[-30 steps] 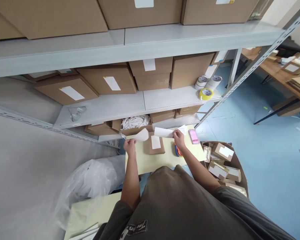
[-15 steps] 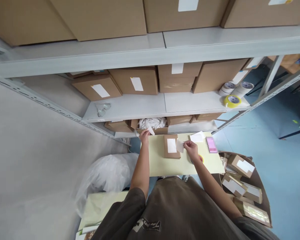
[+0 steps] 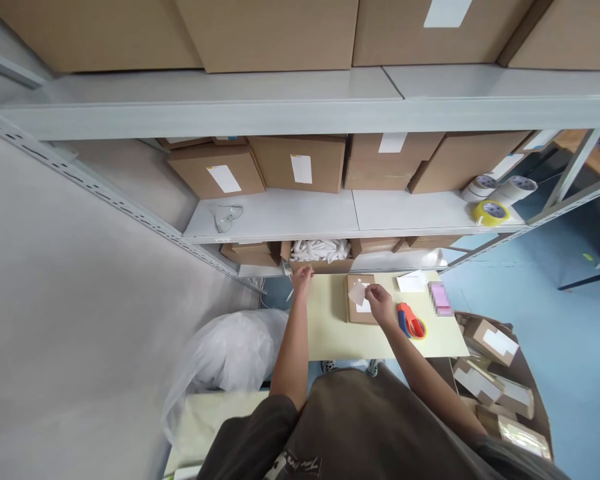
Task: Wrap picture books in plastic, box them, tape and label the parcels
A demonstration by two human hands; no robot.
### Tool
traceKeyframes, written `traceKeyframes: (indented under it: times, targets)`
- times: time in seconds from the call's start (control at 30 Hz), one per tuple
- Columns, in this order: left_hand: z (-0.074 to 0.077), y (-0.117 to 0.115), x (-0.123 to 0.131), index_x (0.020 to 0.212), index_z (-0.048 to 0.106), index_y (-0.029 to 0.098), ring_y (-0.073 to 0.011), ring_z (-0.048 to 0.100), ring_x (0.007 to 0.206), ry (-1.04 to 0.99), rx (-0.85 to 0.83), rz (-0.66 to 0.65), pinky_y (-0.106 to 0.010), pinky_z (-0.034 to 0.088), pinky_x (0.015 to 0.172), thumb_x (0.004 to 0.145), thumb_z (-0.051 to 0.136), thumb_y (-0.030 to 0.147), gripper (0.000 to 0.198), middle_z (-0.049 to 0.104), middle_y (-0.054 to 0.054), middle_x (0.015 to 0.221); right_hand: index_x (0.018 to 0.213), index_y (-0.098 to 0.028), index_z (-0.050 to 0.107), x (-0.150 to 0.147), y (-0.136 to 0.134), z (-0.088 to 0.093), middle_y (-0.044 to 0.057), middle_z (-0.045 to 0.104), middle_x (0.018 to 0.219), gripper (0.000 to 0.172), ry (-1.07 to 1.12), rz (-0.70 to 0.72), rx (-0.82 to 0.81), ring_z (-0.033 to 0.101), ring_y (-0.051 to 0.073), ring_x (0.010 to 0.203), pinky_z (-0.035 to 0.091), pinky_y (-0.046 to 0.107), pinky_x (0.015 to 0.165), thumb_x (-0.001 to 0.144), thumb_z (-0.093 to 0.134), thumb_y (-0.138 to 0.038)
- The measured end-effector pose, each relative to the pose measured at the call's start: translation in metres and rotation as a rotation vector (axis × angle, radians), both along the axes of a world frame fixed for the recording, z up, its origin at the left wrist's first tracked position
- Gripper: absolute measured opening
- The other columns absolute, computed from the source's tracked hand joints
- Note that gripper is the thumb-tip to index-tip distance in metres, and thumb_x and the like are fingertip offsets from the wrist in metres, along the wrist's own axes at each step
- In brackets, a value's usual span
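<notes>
My right hand (image 3: 380,303) pinches a small white label (image 3: 357,293) by its edge. The label hangs over a small brown cardboard box (image 3: 355,315), which has another white label (image 3: 364,307) on its top. My left hand (image 3: 303,277) is at the far left corner of the pale yellow table (image 3: 325,340), its fingers slightly apart and no paper visible in them. Just below that hand, off the table's edge, is a thin white strip of paper (image 3: 289,295). An orange and blue tape dispenser (image 3: 411,321) lies right of the box, close to my right forearm.
White sheets (image 3: 413,281) and a pink pad (image 3: 440,298) lie on the table's right side. A large carton (image 3: 533,393) of packed boxes stands at the right. Shelving (image 3: 290,213) ahead holds boxes and tape rolls (image 3: 491,212). Clear plastic wrap (image 3: 230,353) bulges at the left.
The white paper in my left hand has left its fingers, and a strip shows below. My right hand has brought its label over the box. The view has shifted left.
</notes>
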State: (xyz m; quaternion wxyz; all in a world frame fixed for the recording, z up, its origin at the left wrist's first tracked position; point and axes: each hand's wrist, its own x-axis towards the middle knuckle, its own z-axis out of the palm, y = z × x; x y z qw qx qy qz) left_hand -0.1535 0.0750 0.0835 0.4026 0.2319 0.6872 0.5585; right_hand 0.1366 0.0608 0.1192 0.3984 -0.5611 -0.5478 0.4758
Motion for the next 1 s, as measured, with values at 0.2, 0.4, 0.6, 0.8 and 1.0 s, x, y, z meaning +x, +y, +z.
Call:
traceKeyframes:
  times: [0.2, 0.4, 0.6, 0.8, 1.0]
  targets:
    - [0.024, -0.055, 0.066, 0.085, 0.080, 0.013, -0.0213, 0.074, 0.066, -0.290, -0.101, -0.333, -0.032, 0.058, 0.064, 0.078, 0.076, 0.080, 0.067, 0.078, -0.013, 0.078, 0.094, -0.027, 0.074, -0.034, -0.009, 0.017, 0.013, 0.078, 0.124, 0.014, -0.234, 0.437, 0.462, 0.073, 0.030, 0.112, 0.059, 0.046, 0.098, 0.094, 0.065, -0.037]
    - [0.019, -0.073, 0.081, 0.080, 0.080, 0.016, -0.0221, 0.074, 0.073, -0.215, -0.042, -0.167, -0.035, 0.062, 0.070, 0.064, 0.094, 0.057, 0.047, 0.078, -0.007, 0.077, 0.105, -0.028, 0.078, -0.028, -0.044, 0.009, 0.011, 0.076, 0.129, 0.017, -0.308, 0.629, 0.551, 0.069, 0.031, 0.121, 0.058, 0.050, 0.105, 0.099, 0.063, -0.035]
    - [-0.011, -0.072, 0.113, 0.084, 0.082, 0.015, -0.0237, 0.076, 0.078, -0.311, -0.098, -0.227, -0.037, 0.062, 0.075, 0.060, 0.096, 0.046, 0.042, 0.081, -0.008, 0.084, 0.123, -0.022, 0.072, 0.017, -0.055, -0.031, 0.017, 0.075, 0.127, 0.050, -0.167, 0.162, 0.038, 0.075, 0.030, 0.104, 0.063, 0.044, 0.081, 0.087, 0.073, -0.057]
    - [-0.041, -0.055, 0.171, 0.082, 0.079, 0.015, -0.0251, 0.074, 0.073, -0.349, -0.235, -0.358, -0.038, 0.060, 0.072, 0.064, 0.093, 0.044, 0.037, 0.078, -0.006, 0.077, 0.084, -0.021, 0.064, 0.065, -0.047, -0.064, 0.006, 0.077, 0.080, 0.044, 0.135, 0.021, -0.413, 0.072, 0.019, 0.071, 0.054, 0.028, 0.064, 0.073, 0.077, -0.062]
    - [-0.062, -0.036, 0.199, 0.056, 0.067, 0.021, -0.0249, 0.071, 0.076, 0.146, -0.347, -0.451, -0.031, 0.051, 0.075, 0.070, 0.083, 0.039, 0.028, 0.063, -0.001, 0.056, 0.073, -0.023, 0.061, 0.082, -0.039, -0.091, 0.000, 0.065, 0.063, 0.032, 0.002, -0.158, -0.479, 0.061, 0.016, 0.058, 0.048, 0.026, 0.053, 0.071, 0.071, -0.053]
